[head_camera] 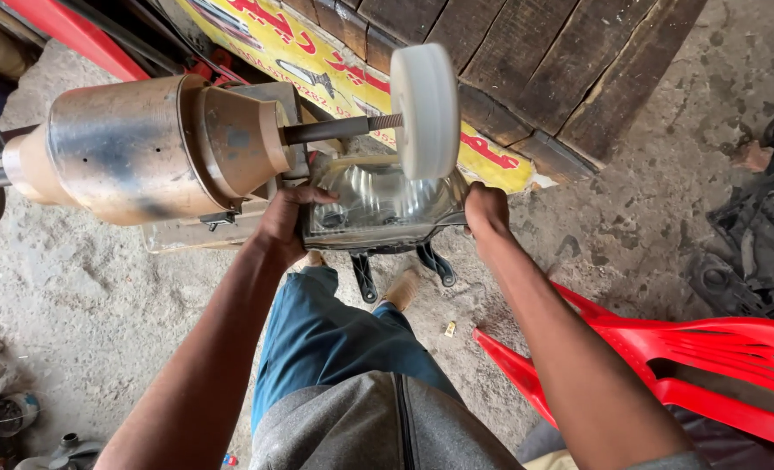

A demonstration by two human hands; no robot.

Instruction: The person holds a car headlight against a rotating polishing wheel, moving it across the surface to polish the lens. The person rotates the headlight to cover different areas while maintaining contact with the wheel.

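I hold a car headlight point(374, 209) with a clear lens and black brackets, lens facing up. My left hand point(289, 219) grips its left edge and my right hand point(486, 211) grips its right edge. Just above the lens is a white buffing wheel point(425, 110) on a dark shaft point(339, 129) that comes out of a dusty metal motor housing point(134, 148) on the left. The wheel's lower rim is at or very near the lens; contact cannot be told.
A red plastic chair point(692, 365) lies at the lower right. Dark wooden planks point(535, 61) and a yellow printed sheet point(317, 65) stand behind the machine. Black plastic parts point(757, 244) lie at the right, small containers point(8, 426) at the lower left, on a dusty concrete floor point(74, 305).
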